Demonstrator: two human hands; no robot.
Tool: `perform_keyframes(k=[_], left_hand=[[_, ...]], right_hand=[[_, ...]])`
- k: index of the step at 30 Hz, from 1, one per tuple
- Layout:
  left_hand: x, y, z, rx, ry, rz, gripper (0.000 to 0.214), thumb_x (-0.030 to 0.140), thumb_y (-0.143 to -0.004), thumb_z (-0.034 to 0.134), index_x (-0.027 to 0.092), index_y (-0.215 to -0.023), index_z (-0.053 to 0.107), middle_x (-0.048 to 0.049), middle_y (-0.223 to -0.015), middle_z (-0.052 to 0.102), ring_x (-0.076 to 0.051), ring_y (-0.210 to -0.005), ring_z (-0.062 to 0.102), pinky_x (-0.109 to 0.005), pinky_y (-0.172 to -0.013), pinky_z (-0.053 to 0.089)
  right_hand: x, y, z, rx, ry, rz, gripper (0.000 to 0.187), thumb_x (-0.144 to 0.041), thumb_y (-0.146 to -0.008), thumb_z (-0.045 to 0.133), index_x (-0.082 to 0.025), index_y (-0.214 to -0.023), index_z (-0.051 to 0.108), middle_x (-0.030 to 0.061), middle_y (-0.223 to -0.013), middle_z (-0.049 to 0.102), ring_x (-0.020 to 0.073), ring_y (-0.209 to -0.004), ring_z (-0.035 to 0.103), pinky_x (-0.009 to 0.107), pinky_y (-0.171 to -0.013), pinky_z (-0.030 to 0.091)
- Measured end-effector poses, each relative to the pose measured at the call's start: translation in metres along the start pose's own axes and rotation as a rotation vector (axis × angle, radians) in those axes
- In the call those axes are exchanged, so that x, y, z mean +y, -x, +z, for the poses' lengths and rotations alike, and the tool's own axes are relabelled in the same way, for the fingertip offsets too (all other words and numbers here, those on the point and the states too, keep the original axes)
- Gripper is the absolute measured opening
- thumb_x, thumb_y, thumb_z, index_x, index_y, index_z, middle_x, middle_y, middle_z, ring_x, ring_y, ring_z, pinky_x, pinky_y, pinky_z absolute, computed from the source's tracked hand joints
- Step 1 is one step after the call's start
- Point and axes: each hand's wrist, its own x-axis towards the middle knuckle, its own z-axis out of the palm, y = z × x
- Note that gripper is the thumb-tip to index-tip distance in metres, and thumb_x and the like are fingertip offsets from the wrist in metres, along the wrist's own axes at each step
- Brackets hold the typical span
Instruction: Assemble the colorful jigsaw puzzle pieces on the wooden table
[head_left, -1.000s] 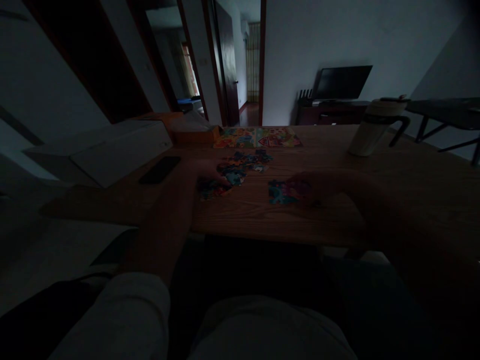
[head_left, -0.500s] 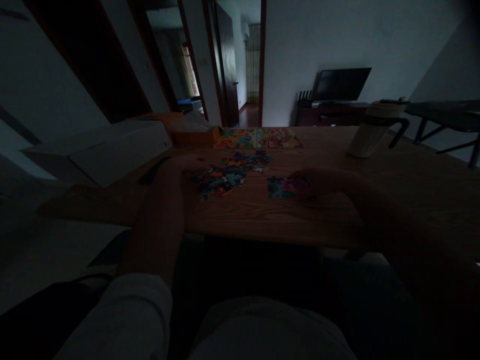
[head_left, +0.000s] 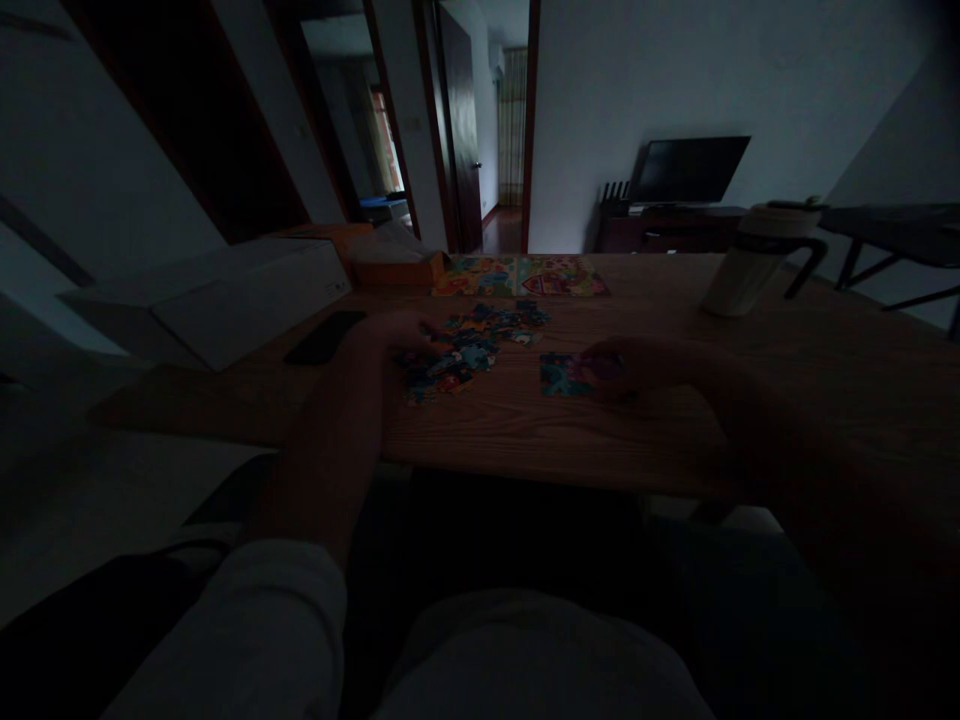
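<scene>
The room is dim, so fine detail is lost. My left hand (head_left: 401, 332) is over the left side of a heap of loose jigsaw pieces (head_left: 472, 350), its fingers apart and nothing visible in them. The heap mixes blue, orange and dark colours on the wooden table. To its right lies a small patch of joined puzzle pieces (head_left: 559, 375), teal at the left and purple at the right. My right hand (head_left: 626, 365) grips the right end of this patch, thumb and fingers around its edge and hiding part of it.
Behind the heap lies a colourful picture sheet (head_left: 521, 277). An orange box (head_left: 397, 270) and a long white box (head_left: 255, 300) stand at the back left, a dark phone-like slab (head_left: 325, 337) before them. A handled tumbler (head_left: 742, 265) stands on the wooden table (head_left: 487, 430) at right.
My left hand has moved right, further over the loose pieces, uncovering more of the dark slab. My right hand stays at the joined pieces. The whole view has shifted slightly.
</scene>
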Motion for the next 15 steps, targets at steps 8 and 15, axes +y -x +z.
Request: perform_keyframes(k=[8, 15], left_hand=[[-0.011, -0.011, 0.005, 0.251, 0.046, 0.0, 0.056, 0.066, -0.068, 0.075, 0.023, -0.103, 0.069, -0.0051, -0.104, 0.073, -0.027, -0.093, 0.066, -0.029, -0.071, 0.049], [0.0, -0.02, 0.015, 0.348, 0.129, 0.075, 0.043, 0.041, -0.081, 0.064, 0.022, -0.12, 0.066, -0.0071, -0.12, 0.071, -0.024, -0.101, 0.066, -0.03, -0.083, 0.052]], right_hand=[[-0.002, 0.0, 0.001, 0.003, -0.034, -0.019, 0.058, -0.046, -0.077, 0.074, -0.029, -0.132, 0.067, 0.0073, -0.131, 0.069, 0.0331, -0.113, 0.067, 0.044, -0.099, 0.052], [-0.002, 0.001, 0.0, 0.017, -0.015, -0.006, 0.053, -0.048, -0.076, 0.074, -0.029, -0.126, 0.071, 0.0078, -0.123, 0.073, 0.0343, -0.109, 0.068, 0.046, -0.095, 0.054]])
